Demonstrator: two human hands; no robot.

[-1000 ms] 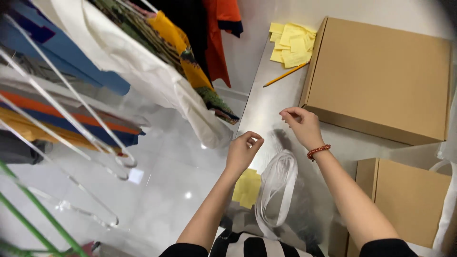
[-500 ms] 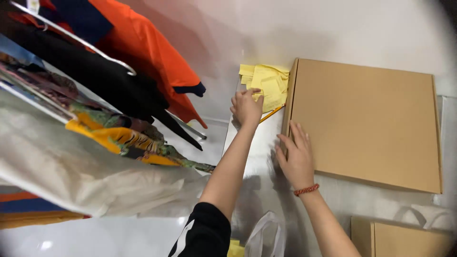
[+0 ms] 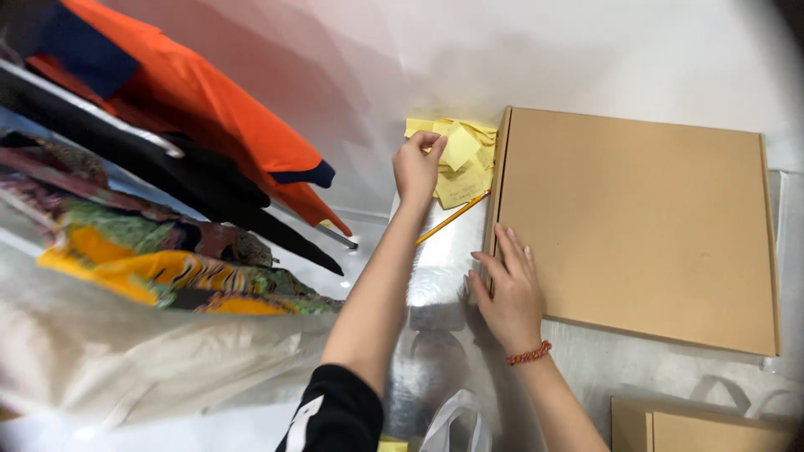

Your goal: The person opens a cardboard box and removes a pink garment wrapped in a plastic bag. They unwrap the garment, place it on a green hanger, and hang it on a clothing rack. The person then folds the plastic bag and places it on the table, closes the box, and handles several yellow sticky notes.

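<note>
My left hand reaches forward to a pile of yellow paper notes at the far end of a shiny metal table; its fingers pinch a note at the pile's left edge. A yellow pencil lies diagonally just below the notes. My right hand, with a red bead bracelet at the wrist, rests flat with fingers spread on the near left corner of a large flat cardboard box.
Garments hang on a rack to the left: an orange one, a black one, a patterned green and yellow one and a clear plastic cover. A second cardboard box and white bag handles lie near me.
My view swung up from the near table end to the far end. My left hand moved forward onto the yellow notes and my right hand came down onto the box corner.
</note>
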